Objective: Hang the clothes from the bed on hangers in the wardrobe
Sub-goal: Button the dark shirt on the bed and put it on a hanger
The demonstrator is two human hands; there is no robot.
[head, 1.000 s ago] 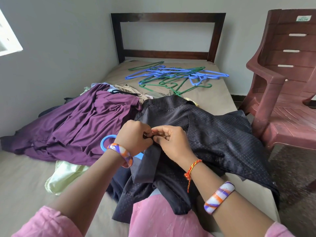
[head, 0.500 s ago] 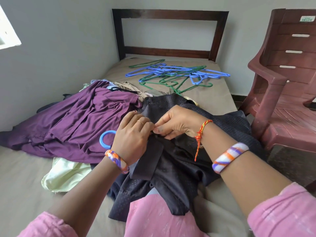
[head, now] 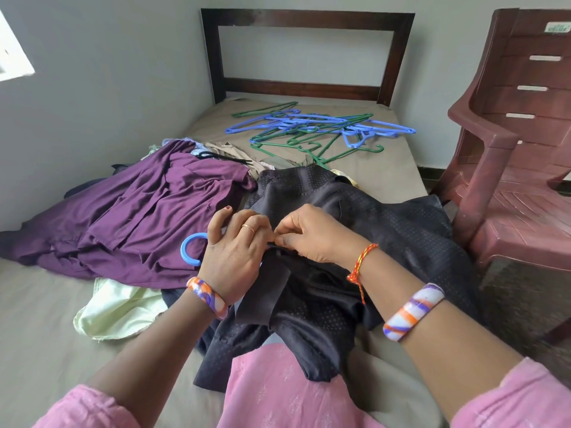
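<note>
Left hand (head: 234, 257) and right hand (head: 312, 236) still pinch the black shirt (head: 386, 223) collar, shifted slightly up the bed (head: 383, 177); blue hanger (head: 190, 247) seemingly inside; buttoning continues.

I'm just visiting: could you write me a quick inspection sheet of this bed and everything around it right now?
Surface: bed with a tan sheet, dark wooden headboard.
Job's things: dark dotted shirt with a blue hanger hook showing at its collar; purple garment; pale yellow garment; pile of blue and green hangers.
Clutter: nothing seen.
Hands: left hand and right hand both pinch the shirt's fabric at the collar.
Cables: nothing seen.
Surroundings: maroon plastic chair, grey walls.
</note>
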